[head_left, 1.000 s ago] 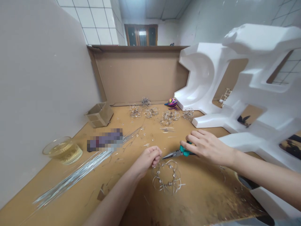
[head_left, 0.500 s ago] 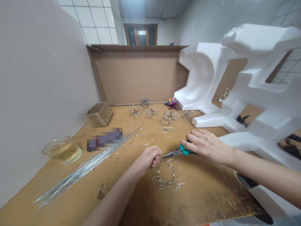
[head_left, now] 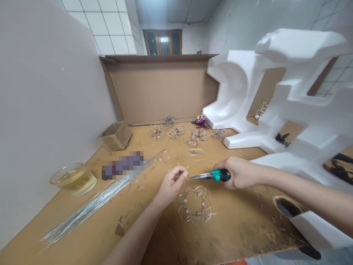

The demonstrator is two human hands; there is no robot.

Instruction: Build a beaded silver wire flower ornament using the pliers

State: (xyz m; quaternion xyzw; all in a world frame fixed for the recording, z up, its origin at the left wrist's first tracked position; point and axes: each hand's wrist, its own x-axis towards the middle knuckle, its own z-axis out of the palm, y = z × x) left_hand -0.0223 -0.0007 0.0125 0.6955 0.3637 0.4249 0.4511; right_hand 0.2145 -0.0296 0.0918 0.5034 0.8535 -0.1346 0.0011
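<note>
Beaded wire ring lying free, needle-nose pliers raised in the right hand

The ring sits flat on the worktop, just below both hands and touching neither. Its looped strands carry small beads, and a few wire ends stick out past the rim, so it looks not yet fully trimmed. At the far end of the worktop, similar wire clusters lie in a loose row and appear finished. A bundle of straight silver wires at the left looks like plenty of stock still unused.

The right hand is clenched firmly around the teal handles of the pliers, whose pointed tips sit closed and aim left, just short of the left hand. The fingers of the left hand curl into a tight pinch; whether they hold a fine wire is too small to tell.

Wire snippets are scattered over the worktop. Beyond them are a glass bowl of yellowish liquid, a small cardboard box, a pixelated object, a bright toy and large white polystyrene packing
</note>
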